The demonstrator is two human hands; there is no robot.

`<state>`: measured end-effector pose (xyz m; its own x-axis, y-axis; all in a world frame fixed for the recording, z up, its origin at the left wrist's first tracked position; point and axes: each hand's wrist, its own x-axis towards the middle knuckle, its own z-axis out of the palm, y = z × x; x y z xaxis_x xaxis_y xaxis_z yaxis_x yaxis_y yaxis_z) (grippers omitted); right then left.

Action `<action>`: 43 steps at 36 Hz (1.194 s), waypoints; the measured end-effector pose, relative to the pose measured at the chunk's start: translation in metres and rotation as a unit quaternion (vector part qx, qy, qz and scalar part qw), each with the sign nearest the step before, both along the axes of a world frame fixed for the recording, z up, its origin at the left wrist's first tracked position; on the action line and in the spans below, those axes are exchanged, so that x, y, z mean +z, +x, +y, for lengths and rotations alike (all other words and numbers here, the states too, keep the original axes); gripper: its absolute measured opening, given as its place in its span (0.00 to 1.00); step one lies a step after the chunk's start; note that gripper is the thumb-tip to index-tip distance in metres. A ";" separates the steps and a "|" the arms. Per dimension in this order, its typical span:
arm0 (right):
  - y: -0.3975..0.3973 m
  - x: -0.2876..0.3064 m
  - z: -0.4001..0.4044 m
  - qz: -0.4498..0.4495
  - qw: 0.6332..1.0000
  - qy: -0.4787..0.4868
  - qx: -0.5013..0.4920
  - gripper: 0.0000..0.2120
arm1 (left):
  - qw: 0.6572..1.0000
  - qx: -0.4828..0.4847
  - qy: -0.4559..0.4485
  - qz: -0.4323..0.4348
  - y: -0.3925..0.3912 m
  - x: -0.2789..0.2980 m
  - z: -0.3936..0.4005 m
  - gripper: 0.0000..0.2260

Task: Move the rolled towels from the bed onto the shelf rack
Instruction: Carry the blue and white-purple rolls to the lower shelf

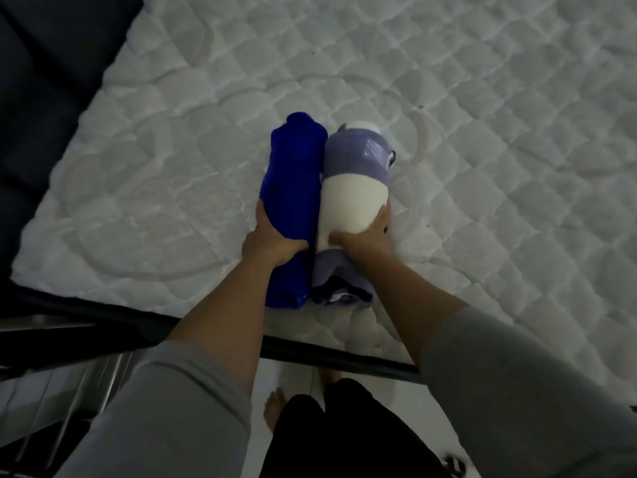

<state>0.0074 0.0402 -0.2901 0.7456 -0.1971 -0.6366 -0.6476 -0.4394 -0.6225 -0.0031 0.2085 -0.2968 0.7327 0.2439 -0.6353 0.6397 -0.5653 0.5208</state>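
On the mattress, both hands grip touching rolls: left hand blue towel, right hand lavender-white towel.

A bare white quilted mattress bed carries two rolled towels side by side and touching near its front edge: a deep blue terry roll and a lavender-and-cream roll beside it.

Quilted mattress lies bare all round — only the dark frame edge bars the near side.
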 end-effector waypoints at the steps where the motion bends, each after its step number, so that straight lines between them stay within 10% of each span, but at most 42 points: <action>1: 0.000 0.000 -0.001 -0.007 1.000 0.002 -0.001 0.59 | 1.000 0.005 -0.003 -0.002 -0.001 0.002 -0.001 0.57; 8: 0.008 0.025 -0.008 0.029 1.000 0.011 0.002 0.68 | 0.998 0.056 -0.031 -0.025 -0.014 0.034 -0.017 0.53; 14: 0.015 0.046 0.000 0.064 0.997 0.014 0.049 0.39 | 0.992 0.115 -0.039 -0.037 -0.032 0.069 -0.011 0.52; 25: -0.021 0.122 0.047 -0.091 0.976 0.137 0.139 0.70 | 0.971 0.215 -0.013 -0.106 -0.091 0.142 0.024 0.52; 32: -0.068 0.125 0.057 -0.003 0.899 0.357 0.253 0.13 | 0.951 0.273 0.008 -0.142 -0.162 0.168 0.032 0.51; 37: -0.131 0.146 0.068 -0.119 0.956 0.179 0.201 0.49 | 0.938 0.314 0.022 -0.147 -0.231 0.170 0.026 0.49; 43: -0.175 0.102 0.077 -0.133 0.943 0.191 0.238 0.57 | 0.918 0.369 0.000 -0.146 -0.313 0.168 0.008 0.51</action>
<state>-0.1680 0.1170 -0.1880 0.8354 0.4053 -0.3713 -0.2323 -0.3518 -0.9068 -0.3162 0.2165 -0.1284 0.5076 0.7422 -0.4376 0.6810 -0.0345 0.7315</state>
